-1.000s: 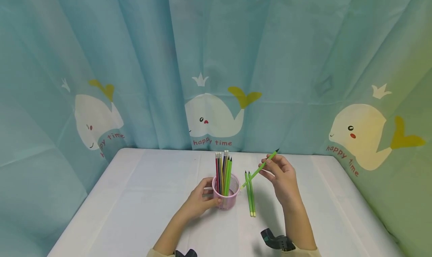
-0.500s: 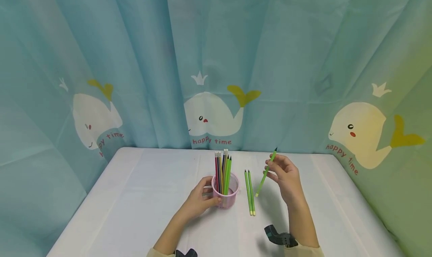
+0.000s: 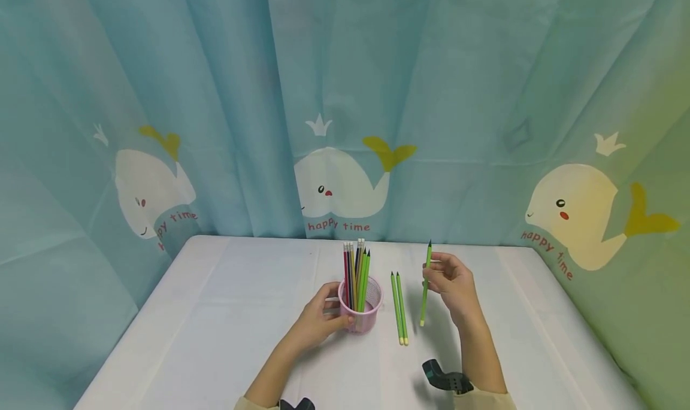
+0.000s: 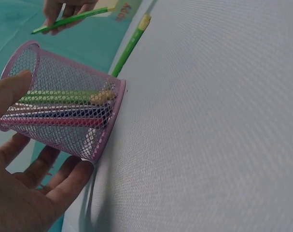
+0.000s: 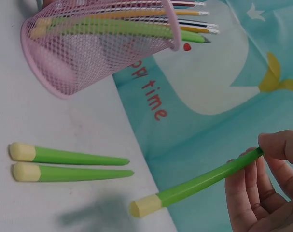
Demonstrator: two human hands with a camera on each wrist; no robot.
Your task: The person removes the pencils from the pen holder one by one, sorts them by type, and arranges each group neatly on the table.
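Swung away from the round pink mesh cup [image 3: 366,322], a slim green pencil [image 3: 423,302] stands nearly upright, pinched by the right hand [image 3: 455,287]. The left hand [image 3: 315,325] grips the cup; two matching pencils [image 3: 397,309] lie between on the white table [image 3: 259,296], before a teal whale-print curtain [image 3: 463,87].

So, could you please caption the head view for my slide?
Left hand gripping a pink mesh pencil cup, right hand pinching a green pencil, two more green pencils lying between them.

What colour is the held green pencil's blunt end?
Pale yellow blunt end, clearest in the right wrist view.
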